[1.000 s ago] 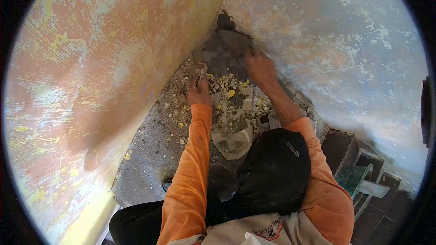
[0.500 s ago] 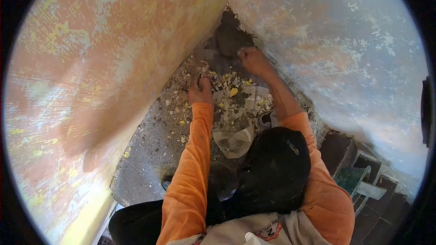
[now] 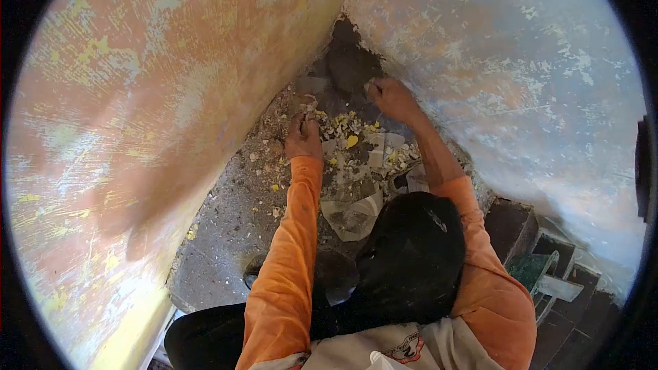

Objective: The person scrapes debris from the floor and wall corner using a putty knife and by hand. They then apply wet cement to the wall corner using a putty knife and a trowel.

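My left hand (image 3: 303, 138) is low over the littered floor, its fingers curled in at pale and yellow paint flakes (image 3: 348, 123). Whatever sits between those fingertips is too small to make out. Further right, close to the base of the right wall, my right hand (image 3: 396, 101) is closed, and its fingers hide whatever they may grip. Just beyond it, a dark patch (image 3: 353, 65) fills the corner where the walls meet. Pale sheet scraps (image 3: 351, 214) lie among the flakes, nearer my knee.
Scraped, patchy walls rise close on the left (image 3: 171, 96) and right (image 3: 507, 82). My bent dark-clad knee (image 3: 415, 253) is between my arms. At lower right, a green object with a pale handle-like part (image 3: 531, 270) rests by dark steps (image 3: 508, 226).
My right hand has shifted slightly right and back from the corner, showing more of the dark patch. My left hand stays in place, its fingers a little more curled.
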{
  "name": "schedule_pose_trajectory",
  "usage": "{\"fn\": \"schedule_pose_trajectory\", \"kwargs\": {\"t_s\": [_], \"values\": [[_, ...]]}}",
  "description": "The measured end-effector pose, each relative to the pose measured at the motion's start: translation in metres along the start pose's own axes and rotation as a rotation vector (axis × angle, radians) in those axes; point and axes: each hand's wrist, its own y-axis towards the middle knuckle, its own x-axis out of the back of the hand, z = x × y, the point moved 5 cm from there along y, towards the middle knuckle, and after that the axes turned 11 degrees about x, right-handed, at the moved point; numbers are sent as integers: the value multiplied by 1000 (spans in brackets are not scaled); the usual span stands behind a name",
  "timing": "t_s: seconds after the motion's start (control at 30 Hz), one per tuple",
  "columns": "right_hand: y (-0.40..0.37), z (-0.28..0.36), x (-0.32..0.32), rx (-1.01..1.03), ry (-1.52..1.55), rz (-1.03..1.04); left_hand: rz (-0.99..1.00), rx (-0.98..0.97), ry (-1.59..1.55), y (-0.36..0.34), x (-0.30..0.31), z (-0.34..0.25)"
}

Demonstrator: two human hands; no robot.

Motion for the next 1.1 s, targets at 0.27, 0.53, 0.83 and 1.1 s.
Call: {"fn": "schedule_pose_trajectory", "kwargs": {"t_s": [0.27,0.53,0.83,1.1], "values": [[-25,-18,-9,143,12,47,-93,-99,21,3,-8,8],[-28,-45,2,66,103,-46,-29,-49,-22,-7,-4,-2],[-31,-21,8,26,-4,-17,-67,-93,-32,13,-19,25],[-23,5,8,-4,25,-25,-35,-93,-3,4,-11,11]]}}
